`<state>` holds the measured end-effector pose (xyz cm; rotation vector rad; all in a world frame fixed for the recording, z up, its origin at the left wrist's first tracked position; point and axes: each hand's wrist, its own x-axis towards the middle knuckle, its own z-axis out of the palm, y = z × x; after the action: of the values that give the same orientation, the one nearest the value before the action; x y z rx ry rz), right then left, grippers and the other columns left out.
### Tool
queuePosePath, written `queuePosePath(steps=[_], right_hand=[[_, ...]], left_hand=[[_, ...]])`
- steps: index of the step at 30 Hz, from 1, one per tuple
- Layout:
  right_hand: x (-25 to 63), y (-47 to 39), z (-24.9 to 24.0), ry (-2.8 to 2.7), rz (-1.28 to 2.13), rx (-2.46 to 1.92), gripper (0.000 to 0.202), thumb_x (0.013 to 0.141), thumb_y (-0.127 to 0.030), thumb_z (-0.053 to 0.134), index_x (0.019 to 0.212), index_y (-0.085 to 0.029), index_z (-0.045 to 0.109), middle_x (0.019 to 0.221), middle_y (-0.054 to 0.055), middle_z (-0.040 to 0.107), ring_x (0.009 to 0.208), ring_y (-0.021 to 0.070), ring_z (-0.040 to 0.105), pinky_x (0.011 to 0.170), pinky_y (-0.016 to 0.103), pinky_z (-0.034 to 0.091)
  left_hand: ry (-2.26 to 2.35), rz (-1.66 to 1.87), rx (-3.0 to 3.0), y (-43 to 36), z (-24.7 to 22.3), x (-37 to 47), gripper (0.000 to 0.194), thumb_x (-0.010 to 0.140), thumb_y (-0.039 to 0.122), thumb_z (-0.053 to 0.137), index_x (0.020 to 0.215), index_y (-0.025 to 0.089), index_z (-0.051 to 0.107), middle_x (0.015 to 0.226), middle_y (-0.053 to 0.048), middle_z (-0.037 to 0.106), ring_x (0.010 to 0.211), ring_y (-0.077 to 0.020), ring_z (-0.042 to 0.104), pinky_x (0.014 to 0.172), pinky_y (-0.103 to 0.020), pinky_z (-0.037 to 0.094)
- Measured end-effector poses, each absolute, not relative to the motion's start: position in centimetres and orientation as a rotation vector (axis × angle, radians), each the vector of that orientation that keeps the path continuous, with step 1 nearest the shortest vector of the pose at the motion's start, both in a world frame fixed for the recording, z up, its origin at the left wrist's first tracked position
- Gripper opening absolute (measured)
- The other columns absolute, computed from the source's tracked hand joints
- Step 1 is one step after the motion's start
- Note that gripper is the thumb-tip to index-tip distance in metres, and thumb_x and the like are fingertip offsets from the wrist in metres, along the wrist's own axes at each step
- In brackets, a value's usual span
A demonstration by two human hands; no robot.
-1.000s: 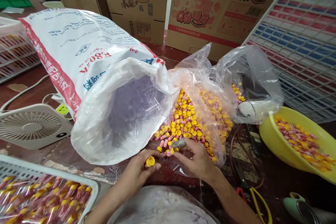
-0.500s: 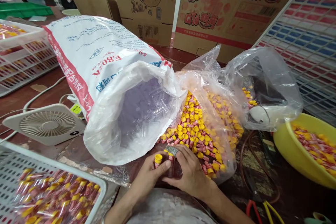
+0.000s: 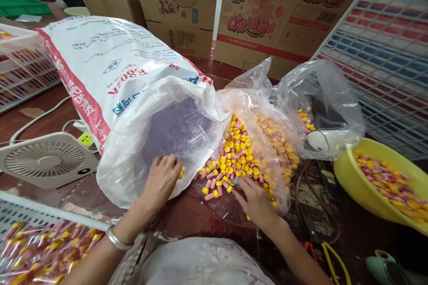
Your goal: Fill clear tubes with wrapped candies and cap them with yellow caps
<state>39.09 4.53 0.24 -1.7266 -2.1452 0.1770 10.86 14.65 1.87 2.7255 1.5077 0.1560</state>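
Note:
At the mouth of a white woven sack (image 3: 80, 53), my left hand (image 3: 162, 182) is curled, knuckles up, with a small yellow-capped tube (image 3: 181, 172) showing at its fingertips. The sack's inner liner (image 3: 117, 173) is folded outward, and clear plastic tubes (image 3: 197, 136) lie inside. My right hand (image 3: 256, 200) rests at the front edge of a heap of small red-and-white tubes with yellow caps (image 3: 239, 144). Its thumb and index finger are apart, and grey tape (image 3: 236, 181) wraps a fingertip. The heap spills from a clear plastic bag (image 3: 277, 138).
A white basket (image 3: 63, 213) of filled tubes is at front left, beside a small fan (image 3: 50, 160). At right are a yellow basin (image 3: 351, 178) of capped pieces and pliers (image 3: 329, 258). Cardboard boxes (image 3: 267, 13) and a wire rack (image 3: 377, 53) stand behind.
My hands have separated. The left moved up and left to the sack's mouth with a yellow-capped tube; the right moved right along the heap. The view has shifted slightly.

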Motion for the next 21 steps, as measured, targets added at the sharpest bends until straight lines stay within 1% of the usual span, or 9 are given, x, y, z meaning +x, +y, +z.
queuePosePath(steps=[3, 5, 7, 10, 12, 14, 17, 19, 21], right_hand=[[38.5, 4.1, -1.2, -2.254, 0.088, -1.78, 0.012, 0.09, -0.017, 0.065, 0.097, -0.021, 0.057, 0.095, 0.006, 0.065, 0.084, 0.0233, 0.066, 0.069, 0.033, 0.054], [37.9, 4.0, -1.9, -2.279, 0.021, -1.813, 0.013, 0.089, -0.018, 0.067, 0.097, -0.021, 0.057, 0.093, 0.006, 0.065, 0.082, 0.0236, 0.066, 0.068, 0.033, 0.053], [37.6, 4.1, -2.2, -2.265, -0.012, -1.827, 0.009, 0.09, -0.019, 0.065, 0.094, -0.02, 0.058, 0.088, 0.005, 0.064, 0.078, 0.0232, 0.065, 0.066, 0.032, 0.052], [37.9, 4.2, -1.7, -2.119, 0.075, -1.812, 0.005, 0.089, -0.017, 0.06, 0.087, -0.02, 0.056, 0.085, 0.005, 0.064, 0.076, 0.0219, 0.065, 0.066, 0.032, 0.052], [38.3, 4.2, -0.7, -1.945, 0.23, -1.754, 0.005, 0.088, -0.019, 0.059, 0.086, -0.021, 0.055, 0.087, 0.005, 0.064, 0.077, 0.0211, 0.065, 0.068, 0.032, 0.053], [38.4, 4.2, 0.5, -1.758, 0.437, -1.638, 0.007, 0.088, -0.022, 0.061, 0.089, -0.021, 0.054, 0.088, 0.005, 0.066, 0.079, 0.0199, 0.068, 0.072, 0.031, 0.056], [37.8, 4.2, 2.4, -1.614, 0.718, -1.469, 0.01, 0.09, -0.026, 0.063, 0.095, -0.021, 0.056, 0.091, 0.004, 0.071, 0.083, 0.0183, 0.071, 0.077, 0.029, 0.058], [37.1, 4.3, 3.4, -1.649, 0.804, -1.412, 0.009, 0.091, -0.025, 0.064, 0.097, -0.021, 0.058, 0.092, 0.003, 0.071, 0.084, 0.0179, 0.071, 0.077, 0.028, 0.058], [36.5, 4.4, 4.3, -1.747, 0.804, -1.375, 0.003, 0.093, -0.024, 0.062, 0.094, -0.021, 0.061, 0.087, 0.002, 0.07, 0.08, 0.0172, 0.07, 0.074, 0.028, 0.056]], left_hand=[[1.407, 0.135, 2.798, 16.1, 1.2, 10.8, 0.027, 0.09, 0.005, 0.045, 0.084, 0.019, 0.068, 0.093, -0.011, 0.062, 0.095, -0.03, 0.059, 0.111, -0.06, 0.03], [1.361, 0.121, 2.831, 16.5, 0.8, 10.8, 0.026, 0.09, 0.006, 0.046, 0.084, 0.02, 0.068, 0.092, -0.009, 0.062, 0.095, -0.0293, 0.06, 0.112, -0.061, 0.027], [1.343, 0.103, 2.848, 16.5, 0.7, 10.7, 0.029, 0.091, 0.005, 0.044, 0.089, 0.021, 0.069, 0.096, -0.01, 0.064, 0.096, -0.0291, 0.061, 0.11, -0.059, 0.029], [1.354, 0.215, 2.698, 15.5, 1.1, 10.5, 0.028, 0.091, 0.01, 0.047, 0.105, 0.021, 0.069, 0.109, -0.012, 0.068, 0.101, -0.0286, 0.062, 0.101, -0.05, 0.039], [1.325, 0.351, 2.448, 14.0, 1.6, 10.7, 0.022, 0.092, 0.021, 0.055, 0.109, 0.023, 0.069, 0.109, -0.01, 0.07, 0.1, -0.0273, 0.063, 0.091, -0.042, 0.043], [1.25, 0.422, 2.146, 12.3, 2.1, 11.3, 0.02, 0.089, 0.034, 0.062, 0.104, 0.023, 0.071, 0.1, -0.007, 0.073, 0.093, -0.0251, 0.065, 0.083, -0.036, 0.046], [1.124, 0.431, 1.768, 9.9, 2.9, 12.9, 0.025, 0.082, 0.039, 0.07, 0.097, 0.02, 0.072, 0.094, -0.004, 0.073, 0.087, -0.0222, 0.065, 0.079, -0.031, 0.047], [1.046, 0.43, 1.608, 9.0, 3.3, 13.9, 0.027, 0.08, 0.042, 0.073, 0.091, 0.018, 0.071, 0.086, -0.003, 0.072, 0.08, -0.0194, 0.062, 0.073, -0.028, 0.045], [0.971, 0.443, 1.463, 8.5, 3.6, 14.6, 0.03, 0.08, 0.046, 0.072, 0.084, 0.016, 0.069, 0.074, 0.0, 0.066, 0.069, -0.0156, 0.056, 0.065, -0.025, 0.042]])
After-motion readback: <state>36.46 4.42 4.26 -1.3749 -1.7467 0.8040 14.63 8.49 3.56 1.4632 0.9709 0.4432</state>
